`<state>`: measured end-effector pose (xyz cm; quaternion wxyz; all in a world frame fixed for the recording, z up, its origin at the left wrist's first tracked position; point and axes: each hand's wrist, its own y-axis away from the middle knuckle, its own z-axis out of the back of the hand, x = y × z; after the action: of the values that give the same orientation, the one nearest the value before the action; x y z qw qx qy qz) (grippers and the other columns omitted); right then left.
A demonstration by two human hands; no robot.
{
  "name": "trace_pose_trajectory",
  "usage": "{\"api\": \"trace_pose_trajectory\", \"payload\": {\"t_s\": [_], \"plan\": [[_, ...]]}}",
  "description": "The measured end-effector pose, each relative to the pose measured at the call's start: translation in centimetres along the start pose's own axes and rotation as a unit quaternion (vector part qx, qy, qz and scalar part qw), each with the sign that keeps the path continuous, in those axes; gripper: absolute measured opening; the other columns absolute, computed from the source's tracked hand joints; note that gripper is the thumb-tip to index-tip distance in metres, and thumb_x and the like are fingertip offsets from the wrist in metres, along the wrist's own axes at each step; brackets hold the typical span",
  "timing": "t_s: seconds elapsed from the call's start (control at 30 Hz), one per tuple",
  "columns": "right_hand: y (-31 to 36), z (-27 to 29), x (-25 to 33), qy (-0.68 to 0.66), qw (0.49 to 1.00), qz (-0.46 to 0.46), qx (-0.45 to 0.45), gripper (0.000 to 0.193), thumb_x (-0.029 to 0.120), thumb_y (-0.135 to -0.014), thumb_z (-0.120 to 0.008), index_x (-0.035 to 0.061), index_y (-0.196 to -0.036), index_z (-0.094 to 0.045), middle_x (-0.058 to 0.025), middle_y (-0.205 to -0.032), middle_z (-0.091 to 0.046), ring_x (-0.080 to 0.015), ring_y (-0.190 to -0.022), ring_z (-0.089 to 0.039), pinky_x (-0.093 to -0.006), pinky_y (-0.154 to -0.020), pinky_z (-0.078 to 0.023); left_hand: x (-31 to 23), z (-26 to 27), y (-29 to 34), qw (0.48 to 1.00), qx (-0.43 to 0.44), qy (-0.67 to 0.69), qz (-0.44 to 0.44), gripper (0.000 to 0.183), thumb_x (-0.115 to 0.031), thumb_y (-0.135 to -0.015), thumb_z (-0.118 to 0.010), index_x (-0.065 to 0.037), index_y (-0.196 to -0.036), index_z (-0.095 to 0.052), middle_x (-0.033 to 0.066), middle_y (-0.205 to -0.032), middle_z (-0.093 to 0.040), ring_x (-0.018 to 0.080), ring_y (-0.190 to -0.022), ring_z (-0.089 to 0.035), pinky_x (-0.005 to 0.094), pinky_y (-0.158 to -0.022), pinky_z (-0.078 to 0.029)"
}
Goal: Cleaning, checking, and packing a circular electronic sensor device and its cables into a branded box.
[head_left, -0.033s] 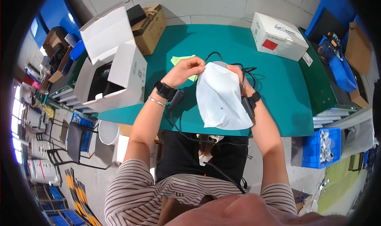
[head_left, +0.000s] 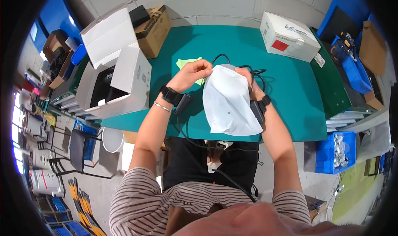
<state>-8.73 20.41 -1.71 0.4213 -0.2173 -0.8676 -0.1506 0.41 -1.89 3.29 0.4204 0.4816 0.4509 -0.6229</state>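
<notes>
Bag (head_left: 232, 105), white, held at 12 o'clock from torso (head_left: 195, 196), over green table (head_left: 292, 99). Bag's 11 o'clock corner pinched by left hand (head_left: 194, 73); 1 o'clock edge gripped by right hand (head_left: 251, 79), fingers partly hidden. Even tension advisable; black cable (head_left: 258, 71) at 1 o'clock best kept unsnagged.

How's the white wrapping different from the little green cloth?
The white wrapping is pale, while the green cloth is bright yellow-green. The white wrapping looks much bigger; the green cloth shows as a small patch, partly behind the left hand. The white wrapping is held by the left hand and right hand, but the green cloth lies on the teal table. Both look soft and thin.
</notes>
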Motion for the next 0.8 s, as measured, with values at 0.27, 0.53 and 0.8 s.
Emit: {"api": "trace_pose_trajectory", "payload": {"t_s": [0.27,0.53,0.8], "plan": [[0.5,-2.9,0.3,0.133,0.987,0.084,-0.005,0.036,0.025,-0.094,-0.044,0.0007,-0.115,-0.06,-0.0042,-0.103,-0.066,-0.0119,-0.089,-0.063,-0.0245,-0.076,-0.048,3.2,-0.6,-1.5,0.984,-0.152,-0.094,-0.015,0.008,-0.01,-0.092,-0.058,-0.003,-0.09,-0.054,0.0022,-0.084,-0.055,0.0112,-0.078,-0.051,0.0237,-0.071,-0.043],[0.7,-6.2,0.2,-0.061,0.99,0.107,-0.075,0.037,0.029,-0.094,-0.047,0.0034,-0.117,-0.061,-0.0041,-0.112,-0.065,-0.0169,-0.104,-0.06,-0.0303,-0.088,-0.046,7.7,1.6,-0.6,0.969,-0.204,0.02,-0.139,0.036,-0.01,-0.088,-0.06,-0.004,-0.121,-0.046,0.0075,-0.114,-0.055,0.0151,-0.097,-0.056,0.0261,-0.082,-0.048],[0.1,-3.4,0.2,-0.144,0.961,0.198,-0.132,0.048,0.039,-0.095,-0.048,0.0079,-0.132,-0.049,-0.0071,-0.128,-0.056,-0.0237,-0.115,-0.055,-0.0384,-0.096,-0.044,3.7,-2.8,0.1,0.965,0.096,0.231,0.08,0.069,-0.027,-0.087,-0.068,-0.004,-0.141,-0.032,0.0076,-0.134,-0.047,0.0217,-0.126,-0.045,0.0417,-0.103,-0.037]]}}
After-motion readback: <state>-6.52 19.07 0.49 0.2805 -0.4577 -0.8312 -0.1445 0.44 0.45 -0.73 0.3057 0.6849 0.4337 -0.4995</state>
